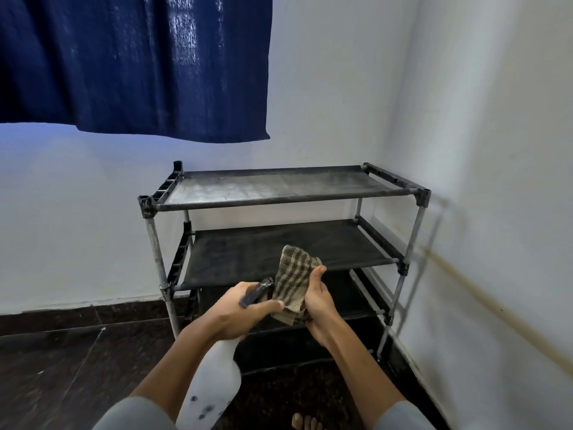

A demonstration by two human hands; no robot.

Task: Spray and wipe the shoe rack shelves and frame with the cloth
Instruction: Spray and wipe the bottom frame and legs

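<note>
Left hand [238, 308] grips one spray bottle [214, 380]; right hand [319, 301] holds one checked cloth [294, 280] before a three-shelf shoe rack [279, 200].

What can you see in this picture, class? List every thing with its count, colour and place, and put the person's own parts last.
rack: one, black shelves on grey poles, in the corner against the walls.
shelves: three, black; the top one looks pale and dusty.
cloth: one, checked green and cream, held before the middle shelf.
bottle: one, white with a dark spray head, pointed at the cloth.
curtain: one, dark blue, hanging upper left.
walls: two, white.
floor: dark stone.
left hand: grips the bottle's neck.
right hand: holds the cloth.
toes: bare, bottom edge.
</note>
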